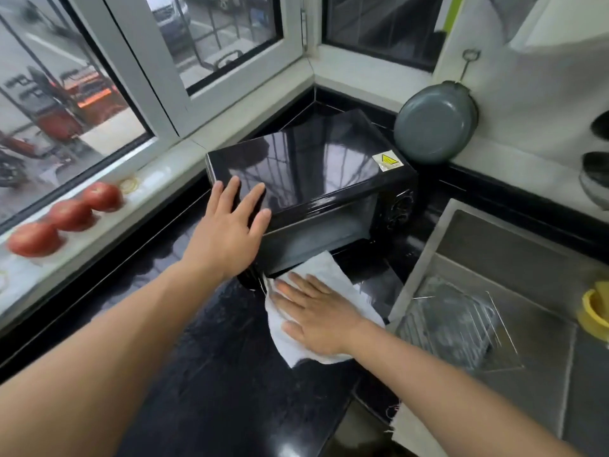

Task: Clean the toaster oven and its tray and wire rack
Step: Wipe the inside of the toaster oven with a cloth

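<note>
One toaster oven on my black counter, door down. Left hand flat on its top, fingers spread; right hand pressing one white cloth on the door. Wire rack in sink. Three tomatoes on windowsill.

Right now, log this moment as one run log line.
left hand: flat on toaster oven top | right hand: pressing white cloth on open door | wire rack: in sink

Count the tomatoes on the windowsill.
3, in a row on the white windowsill at left: the nearest tomato, the middle tomato, the farthest tomato. More could lie beyond the picture's left edge.
</note>
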